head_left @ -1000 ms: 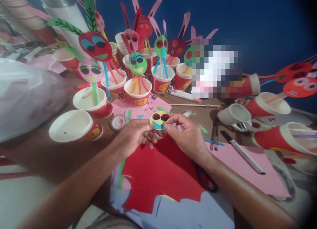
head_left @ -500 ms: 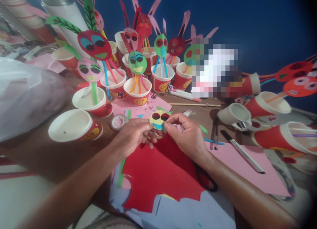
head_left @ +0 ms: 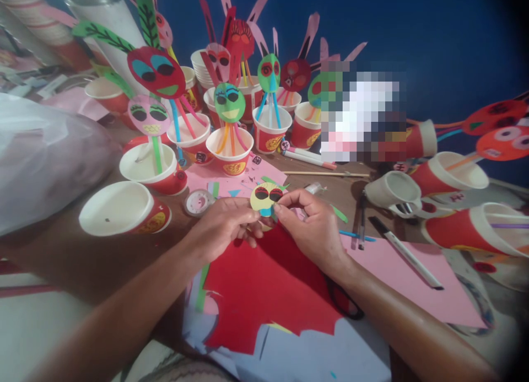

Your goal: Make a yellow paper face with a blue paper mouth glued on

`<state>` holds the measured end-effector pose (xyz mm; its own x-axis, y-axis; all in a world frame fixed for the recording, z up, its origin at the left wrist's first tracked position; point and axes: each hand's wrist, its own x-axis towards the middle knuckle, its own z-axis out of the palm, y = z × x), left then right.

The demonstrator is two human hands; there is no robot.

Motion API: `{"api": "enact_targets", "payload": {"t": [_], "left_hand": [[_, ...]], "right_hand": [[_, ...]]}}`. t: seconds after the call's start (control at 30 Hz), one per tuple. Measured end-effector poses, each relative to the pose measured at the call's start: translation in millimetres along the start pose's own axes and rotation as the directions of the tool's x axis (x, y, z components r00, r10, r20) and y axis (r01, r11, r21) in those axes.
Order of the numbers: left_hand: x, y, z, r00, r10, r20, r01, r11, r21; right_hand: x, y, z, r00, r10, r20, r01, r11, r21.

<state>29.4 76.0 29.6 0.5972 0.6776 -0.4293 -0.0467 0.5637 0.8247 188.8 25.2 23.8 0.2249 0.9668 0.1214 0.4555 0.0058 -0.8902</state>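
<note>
Between both hands is a round yellow paper face [head_left: 259,197] with dark red-rimmed eyes and a blue piece at its lower edge. My left hand [head_left: 231,222] pinches the face's lower left edge between thumb and fingers. On its right side, my right hand [head_left: 312,219] grips with thumb and forefinger, close by the blue paper piece [head_left: 266,211]. Fingertips hide part of the blue piece. Beneath the hands lies a cut sheet of red paper [head_left: 268,288], resting on pale blue sheets [head_left: 326,351]. Black scissor handles [head_left: 347,305] show partly under my right forearm.
Red-and-white paper cups [head_left: 233,156] with paper faces on straws stand behind. An uncovered cup [head_left: 119,208] and a tape roll [head_left: 198,203] are at left. Rightward are pink paper [head_left: 397,283], a marker [head_left: 409,255], a pen [head_left: 362,222] and a tipped white mug [head_left: 392,192]. A plastic bag [head_left: 45,161] bulges far left.
The blue piece at the face's lower edge shows less width and sits slightly lower. Both hands keep nearly the same place and grip; the view has shifted a little.
</note>
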Motion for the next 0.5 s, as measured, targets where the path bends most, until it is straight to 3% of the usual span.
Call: {"api": "enact_targets", "payload": {"t": [0.5], "left_hand": [[-0.8,2.6,2.3,1.000,-0.005,-0.028,0.007,0.996,0.084]], "right_hand": [[2.1,-0.5,0.2,1.000,0.021,-0.013,-0.021,0.999,0.029]]}}
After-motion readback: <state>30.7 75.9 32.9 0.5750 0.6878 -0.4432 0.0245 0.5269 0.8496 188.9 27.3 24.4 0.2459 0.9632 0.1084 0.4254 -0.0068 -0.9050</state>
